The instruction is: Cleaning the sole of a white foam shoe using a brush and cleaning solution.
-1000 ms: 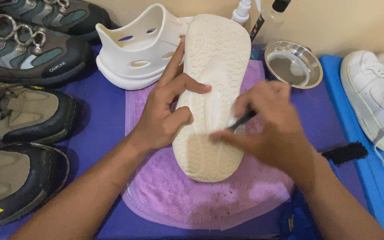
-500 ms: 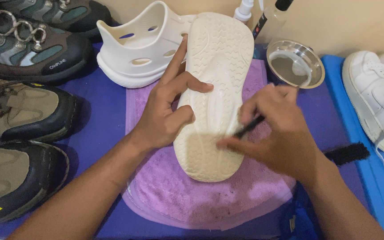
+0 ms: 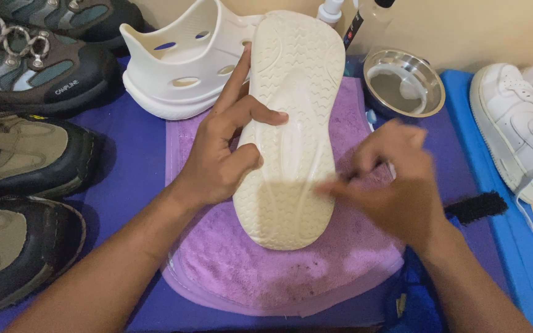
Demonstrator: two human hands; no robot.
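Left hand holding white shoe sole-up on purple towel. Right hand blurry at 4 o'clock, grip hard to tell. Metal bowl at 2 o'clock, maybe water inside.

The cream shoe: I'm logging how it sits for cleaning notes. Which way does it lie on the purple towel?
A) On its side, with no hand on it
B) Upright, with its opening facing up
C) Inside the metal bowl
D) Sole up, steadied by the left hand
D: the cream shoe shows its grooved sole facing up on the purple towel, with the left hand gripping its edge.
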